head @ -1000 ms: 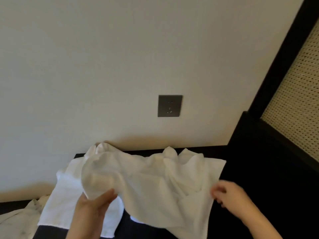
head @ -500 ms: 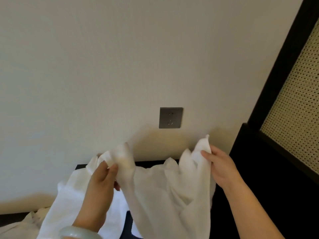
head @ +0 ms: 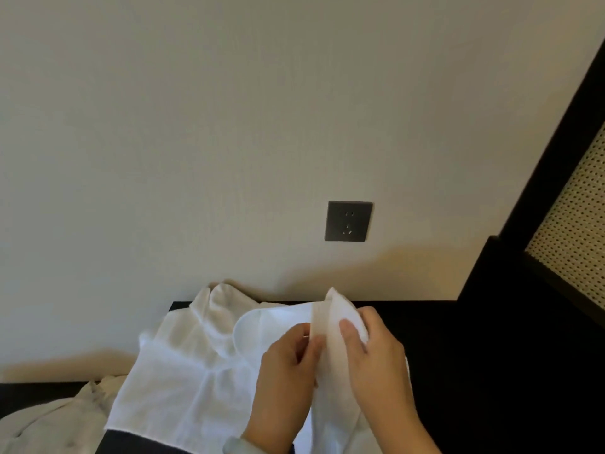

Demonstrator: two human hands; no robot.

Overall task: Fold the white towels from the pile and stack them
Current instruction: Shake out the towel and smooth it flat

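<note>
I hold a white towel [head: 330, 371] up in front of me, its two upper corners brought together. My left hand [head: 284, 378] pinches the towel's edge from the left, and my right hand [head: 373, 362] grips the same bunched top from the right, thumb on the cloth. The rest of the towel hangs down between my wrists. Behind and left of my hands, a loose pile of white towels [head: 183, 371] lies spread over the dark tabletop [head: 425, 339].
A cream cloth [head: 45, 424] lies crumpled at the lower left. The beige wall carries a dark socket plate [head: 349, 221]. A black frame with a woven cane panel [head: 576, 224] rises at the right, beside the dark tabletop.
My hands have come together: the towel corners held apart half a second ago now meet in the middle. The towel hangs narrower, doubled between my hands.
</note>
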